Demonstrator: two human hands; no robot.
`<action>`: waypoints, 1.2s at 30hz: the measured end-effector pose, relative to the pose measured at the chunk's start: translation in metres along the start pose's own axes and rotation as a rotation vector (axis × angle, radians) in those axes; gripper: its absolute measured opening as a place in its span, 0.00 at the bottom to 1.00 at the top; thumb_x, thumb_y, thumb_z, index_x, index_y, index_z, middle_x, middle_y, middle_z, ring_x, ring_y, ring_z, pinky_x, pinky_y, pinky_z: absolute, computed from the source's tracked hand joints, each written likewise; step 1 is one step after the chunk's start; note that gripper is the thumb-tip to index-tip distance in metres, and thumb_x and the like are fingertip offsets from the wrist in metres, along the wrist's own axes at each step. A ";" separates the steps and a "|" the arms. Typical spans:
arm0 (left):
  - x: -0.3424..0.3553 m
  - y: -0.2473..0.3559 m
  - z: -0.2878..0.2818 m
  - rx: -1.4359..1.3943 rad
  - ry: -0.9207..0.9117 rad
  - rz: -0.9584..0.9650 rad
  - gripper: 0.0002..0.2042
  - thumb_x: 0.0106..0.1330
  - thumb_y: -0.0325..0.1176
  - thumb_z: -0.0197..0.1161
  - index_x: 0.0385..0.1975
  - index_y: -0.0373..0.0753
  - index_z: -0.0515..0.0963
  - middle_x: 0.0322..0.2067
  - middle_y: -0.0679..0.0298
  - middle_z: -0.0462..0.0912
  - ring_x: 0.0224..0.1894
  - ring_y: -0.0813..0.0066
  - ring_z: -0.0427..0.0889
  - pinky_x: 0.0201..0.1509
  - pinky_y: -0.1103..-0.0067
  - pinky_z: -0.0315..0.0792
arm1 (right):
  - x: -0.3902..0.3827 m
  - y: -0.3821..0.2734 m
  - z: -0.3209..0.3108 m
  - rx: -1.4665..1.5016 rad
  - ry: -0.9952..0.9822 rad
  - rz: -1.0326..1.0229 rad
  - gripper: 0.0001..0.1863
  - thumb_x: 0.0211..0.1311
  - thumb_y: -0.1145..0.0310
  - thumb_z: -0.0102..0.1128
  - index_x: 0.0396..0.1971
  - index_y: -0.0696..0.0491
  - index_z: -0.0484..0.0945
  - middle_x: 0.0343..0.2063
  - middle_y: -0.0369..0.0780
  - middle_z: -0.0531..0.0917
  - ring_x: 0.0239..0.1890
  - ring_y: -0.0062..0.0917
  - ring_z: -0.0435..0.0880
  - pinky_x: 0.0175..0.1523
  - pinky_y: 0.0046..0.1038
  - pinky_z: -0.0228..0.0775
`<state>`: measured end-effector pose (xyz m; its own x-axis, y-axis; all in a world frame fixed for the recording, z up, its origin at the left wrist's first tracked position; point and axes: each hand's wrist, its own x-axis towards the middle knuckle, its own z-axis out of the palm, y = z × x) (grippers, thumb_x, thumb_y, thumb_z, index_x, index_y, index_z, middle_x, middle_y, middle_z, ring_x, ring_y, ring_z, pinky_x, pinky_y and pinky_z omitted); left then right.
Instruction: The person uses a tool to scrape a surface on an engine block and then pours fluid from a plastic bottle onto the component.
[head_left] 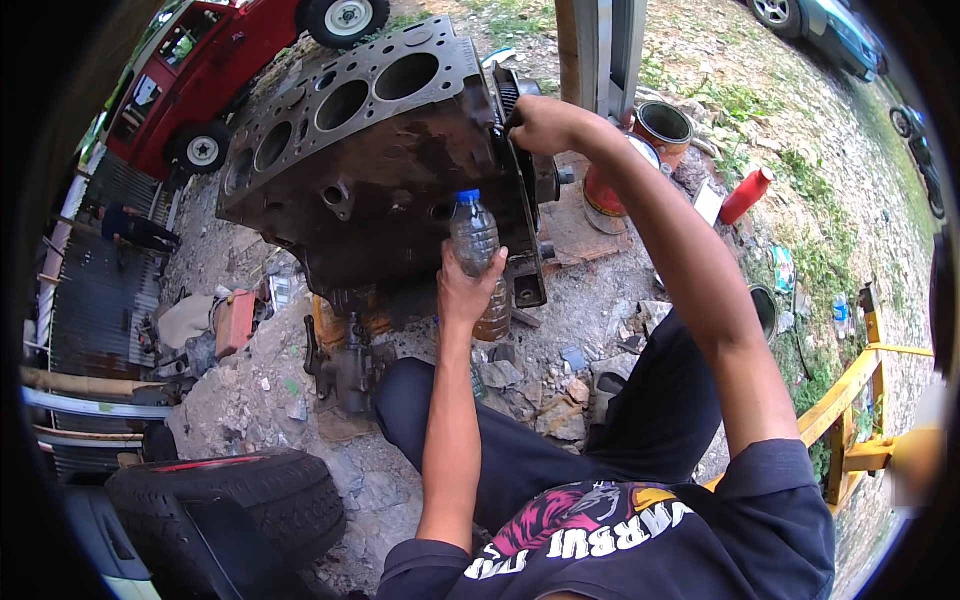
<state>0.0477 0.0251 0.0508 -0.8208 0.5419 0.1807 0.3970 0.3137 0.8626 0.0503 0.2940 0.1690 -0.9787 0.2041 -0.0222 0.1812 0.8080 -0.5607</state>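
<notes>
Work seems midway, the bottle [475,236] still capped in the left hand's [468,287] grip before the block [395,165], while the right hand's [543,125] grip at the gear [508,93] hides whether it clasps anything.

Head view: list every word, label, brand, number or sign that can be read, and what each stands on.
T-shirt: large white lettering, partly creased; wording not copied out here.
Bottle in the left hand: no print can be made out.
Engine block: any markings too small to read.
Green-and-white packet on the ground: print, if any, too small to read.
</notes>
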 end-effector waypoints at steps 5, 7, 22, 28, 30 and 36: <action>0.007 -0.002 -0.004 -0.006 0.003 -0.001 0.28 0.57 0.50 0.75 0.47 0.36 0.72 0.36 0.50 0.87 0.41 0.51 0.88 0.45 0.64 0.79 | -0.017 -0.027 0.053 -0.017 0.311 0.192 0.14 0.55 0.68 0.57 0.31 0.66 0.83 0.34 0.63 0.83 0.45 0.55 0.83 0.55 0.47 0.75; 0.006 -0.001 -0.002 0.001 -0.001 -0.008 0.29 0.57 0.50 0.75 0.47 0.35 0.72 0.36 0.50 0.87 0.41 0.50 0.88 0.45 0.63 0.79 | -0.011 -0.024 0.057 -0.039 0.332 0.239 0.17 0.54 0.66 0.61 0.35 0.66 0.84 0.38 0.61 0.84 0.46 0.52 0.85 0.55 0.44 0.77; 0.007 -0.004 -0.014 -0.059 -0.051 0.007 0.30 0.57 0.51 0.74 0.48 0.35 0.72 0.37 0.49 0.87 0.41 0.49 0.88 0.45 0.63 0.79 | -0.010 0.026 0.054 0.419 0.650 -0.117 0.16 0.65 0.69 0.65 0.50 0.61 0.81 0.38 0.44 0.88 0.40 0.22 0.85 0.46 0.26 0.76; 0.007 -0.006 -0.010 -0.025 -0.082 0.050 0.30 0.56 0.50 0.74 0.50 0.35 0.72 0.38 0.48 0.87 0.42 0.48 0.87 0.46 0.62 0.79 | 0.030 0.039 0.020 0.081 0.683 -0.290 0.15 0.60 0.63 0.67 0.41 0.57 0.82 0.34 0.52 0.85 0.41 0.46 0.85 0.46 0.40 0.76; 0.006 -0.007 -0.010 -0.022 -0.090 0.035 0.31 0.56 0.50 0.74 0.50 0.35 0.72 0.38 0.48 0.87 0.43 0.48 0.87 0.47 0.62 0.79 | 0.039 0.039 0.010 -0.013 0.564 -0.248 0.15 0.58 0.60 0.68 0.36 0.58 0.84 0.31 0.54 0.84 0.38 0.52 0.83 0.44 0.44 0.76; 0.006 -0.011 -0.010 -0.052 -0.066 0.060 0.31 0.57 0.49 0.74 0.51 0.34 0.71 0.39 0.48 0.87 0.43 0.49 0.87 0.47 0.63 0.79 | 0.034 0.031 0.004 -0.183 0.395 -0.267 0.14 0.61 0.64 0.65 0.36 0.61 0.83 0.27 0.54 0.83 0.31 0.50 0.83 0.37 0.41 0.76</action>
<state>0.0342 0.0169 0.0476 -0.7663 0.6095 0.2031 0.4215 0.2385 0.8749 0.0223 0.3236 0.1477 -0.8885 0.1419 0.4365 -0.0220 0.9368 -0.3493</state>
